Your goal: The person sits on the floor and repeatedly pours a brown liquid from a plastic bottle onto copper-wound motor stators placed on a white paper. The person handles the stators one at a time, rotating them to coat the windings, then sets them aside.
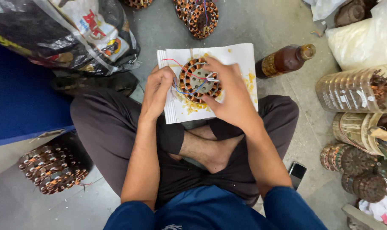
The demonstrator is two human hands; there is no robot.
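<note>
- A person sits cross-legged on a grey concrete floor, both bare hands on a round copper-wound stator that lies on a white paper sheet across the lap, in the middle of the scene.
- The left hand presses against the stator's left rim, fingers curled close around the thin red and blue lead wires there; whether it pinches a wire or only steadies the coil cannot be told.
- The right hand lies over the stator's right and near edge, fingers spread narrowly across the windings, holding the ring down on the paper.
- The stator looks stiff and fairly heavy for its size, a steel core with tight copper coils; the rim of the core seems the safest place to grasp.
- The windings and leads look fragile: thin wire that could nick or snap if pulled, so it is best handled lightly.
- Yellowish crumbs speckle the paper around the ring.
- A brown bottle lies just right of the sheet; clear plastic jars stand further right.
- More wound stators are stacked near left, and others lie at the far edge beside a plastic bag.
</note>
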